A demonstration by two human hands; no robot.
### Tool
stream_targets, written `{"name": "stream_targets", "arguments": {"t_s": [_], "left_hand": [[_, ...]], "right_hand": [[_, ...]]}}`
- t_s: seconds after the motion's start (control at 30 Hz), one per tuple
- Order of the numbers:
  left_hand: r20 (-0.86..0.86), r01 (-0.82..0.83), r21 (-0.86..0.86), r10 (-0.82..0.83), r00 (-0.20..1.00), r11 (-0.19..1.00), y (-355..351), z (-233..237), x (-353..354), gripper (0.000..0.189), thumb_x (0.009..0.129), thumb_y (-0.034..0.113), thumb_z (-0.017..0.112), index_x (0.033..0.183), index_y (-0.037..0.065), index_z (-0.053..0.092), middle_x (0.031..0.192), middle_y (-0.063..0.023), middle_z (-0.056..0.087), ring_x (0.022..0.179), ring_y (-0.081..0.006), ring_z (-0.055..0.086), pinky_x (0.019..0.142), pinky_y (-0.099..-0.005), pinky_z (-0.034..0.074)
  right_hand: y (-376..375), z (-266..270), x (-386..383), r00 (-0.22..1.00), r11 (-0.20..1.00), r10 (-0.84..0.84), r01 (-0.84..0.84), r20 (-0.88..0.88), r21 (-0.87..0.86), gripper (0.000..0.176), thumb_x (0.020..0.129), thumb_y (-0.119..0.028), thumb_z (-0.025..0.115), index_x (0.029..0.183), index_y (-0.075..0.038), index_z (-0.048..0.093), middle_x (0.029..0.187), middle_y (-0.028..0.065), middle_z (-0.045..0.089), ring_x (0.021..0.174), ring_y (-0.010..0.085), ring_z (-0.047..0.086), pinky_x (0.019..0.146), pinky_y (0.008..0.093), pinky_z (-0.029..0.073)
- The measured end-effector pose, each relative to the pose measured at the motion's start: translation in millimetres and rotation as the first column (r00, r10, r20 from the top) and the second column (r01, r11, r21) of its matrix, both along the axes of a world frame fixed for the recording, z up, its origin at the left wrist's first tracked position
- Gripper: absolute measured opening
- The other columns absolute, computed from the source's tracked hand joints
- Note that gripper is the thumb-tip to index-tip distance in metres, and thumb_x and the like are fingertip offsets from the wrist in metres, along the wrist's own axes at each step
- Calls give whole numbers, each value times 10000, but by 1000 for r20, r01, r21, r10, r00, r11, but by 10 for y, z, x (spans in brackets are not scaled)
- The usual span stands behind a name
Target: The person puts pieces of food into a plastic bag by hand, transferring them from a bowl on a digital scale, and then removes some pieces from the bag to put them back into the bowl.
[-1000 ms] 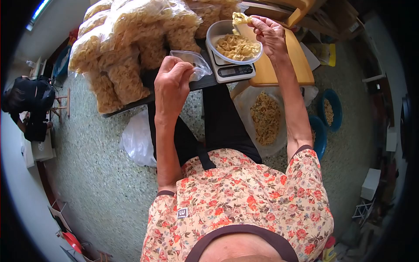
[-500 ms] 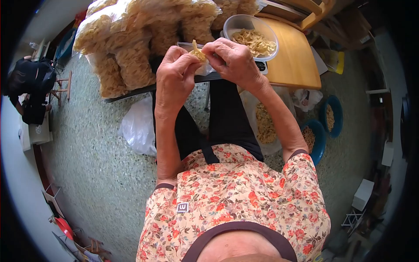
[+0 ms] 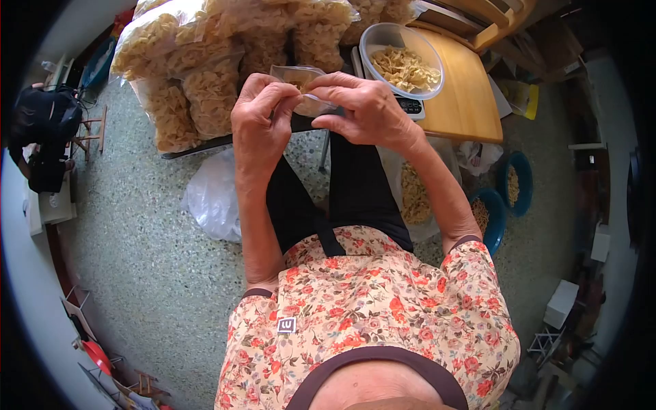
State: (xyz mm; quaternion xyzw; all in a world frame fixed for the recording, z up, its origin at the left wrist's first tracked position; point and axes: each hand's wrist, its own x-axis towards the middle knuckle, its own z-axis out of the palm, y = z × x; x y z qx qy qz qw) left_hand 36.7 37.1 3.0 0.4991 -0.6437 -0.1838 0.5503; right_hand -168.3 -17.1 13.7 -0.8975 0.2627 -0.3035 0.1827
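A small clear plastic bag (image 3: pixel 316 106) with some pale dried strips inside is between my two hands, above the near edge of the dark table. My left hand (image 3: pixel 263 113) pinches the left side of its mouth between thumb and fingers. The fingers of my right hand (image 3: pixel 369 109) stretch to the bag's opening, their tips touching it, while the thumb stands apart below. Just right of that hand, a clear round tub (image 3: pixel 441 75) of curled, pale yellow dried strips (image 3: pixel 404 68) rests on a scale (image 3: pixel 410 106).
Large filled bags of dried strips (image 3: pixel 212 96) are heaped at the table's left. A wooden chair (image 3: pixel 465 96) stands at right. Blue basins (image 3: pixel 502 222) and a white plastic bag (image 3: pixel 215 198) are on the floor. Another person (image 3: pixel 48 130) bends over at far left.
The strip that stuck up between my fingers is now down in the bag. My right thumb has moved away from its fingers, and my left hand has shifted slightly left.
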Motion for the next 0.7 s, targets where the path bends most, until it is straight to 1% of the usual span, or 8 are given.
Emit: {"name": "stream_targets", "arguments": {"t_s": [0.17, 0.2, 0.3, 0.33, 0.57, 0.63, 0.67, 0.7], "left_hand": [[37, 24, -30, -23, 999, 999, 12, 23, -24, 111, 861, -70, 775, 947, -6, 745, 951, -72, 631, 838, -173, 655, 725, -292, 536], [45, 29, -58, -27, 999, 998, 15, 33, -29, 109, 864, -70, 776, 946, -6, 743, 959, -64, 627, 839, -162, 651, 725, -286, 534], [17, 19, -43, -18, 1000, 999, 47, 61, -37, 105, 870, -77, 772, 941, -6, 740, 973, -50, 618, 845, -140, 640, 726, -271, 529], [-18, 17, -44, -18, 1000, 999, 53, 88, -62, 132, 845, -86, 769, 929, 10, 737, 928, -94, 621, 810, -215, 651, 694, -333, 534], [65, 24, -46, -21, 998, 999, 24, 70, -165, 124, 856, -82, 759, 941, 6, 736, 943, -100, 629, 821, -217, 656, 705, -342, 540], [31, 18, -20, -18, 999, 1000, 13, 57, -202, 127, 857, -83, 755, 949, 4, 740, 946, -108, 638, 825, -229, 661, 715, -352, 546], [32, 21, -23, -21, 999, 1000, 7, 46, -203, 127, 857, -83, 755, 949, 4, 740, 946, -108, 638, 825, -229, 661, 715, -352, 546], [54, 20, -19, -19, 998, 1000, 2, 32, -188, 108, 873, -75, 755, 954, -6, 742, 969, -87, 642, 848, -192, 666, 738, -316, 548]], "right_hand": [[-25, -116, 118, 993, 996, -10, -1, -118, -90, 485, 819, -428, 856, 1089, -38, 756, 1128, 57, 745, 924, 304, 750, 764, 407, 597], [-55, -146, 150, 984, 994, -52, 34, -172, -107, 536, 807, -515, 840, 1034, -39, 748, 1047, 78, 734, 894, 318, 744, 747, 424, 587], [-103, -156, 184, 955, 991, -102, 72, -280, -114, 562, 793, -553, 836, 977, -32, 732, 986, 105, 717, 885, 329, 741, 747, 429, 583], [-119, -172, 191, 960, 989, -106, 75, -258, -127, 557, 797, -542, 839, 951, -20, 720, 941, 113, 701, 882, 333, 741, 749, 442, 579], [-134, -298, 153, 967, 984, -158, 137, -202, -112, 539, 804, -530, 839, 944, -25, 716, 930, 117, 706, 903, 347, 740, 804, 444, 588], [-134, -256, 79, 986, 995, -75, 65, -147, -75, 443, 815, -393, 872, 1011, -19, 737, 939, 122, 732, 916, 343, 743, 823, 430, 590], [-137, -225, 18, 986, 995, -79, 68, -146, -78, 443, 815, -393, 872, 1011, -19, 737, 939, 122, 732, 916, 343, 743, 823, 430, 590], [-135, -140, -53, 1000, 1000, 8, -9, 25, 29, 394, 824, -277, 876, 1109, -42, 742, 1040, 83, 752, 819, 236, 714, 723, 370, 568]]}}
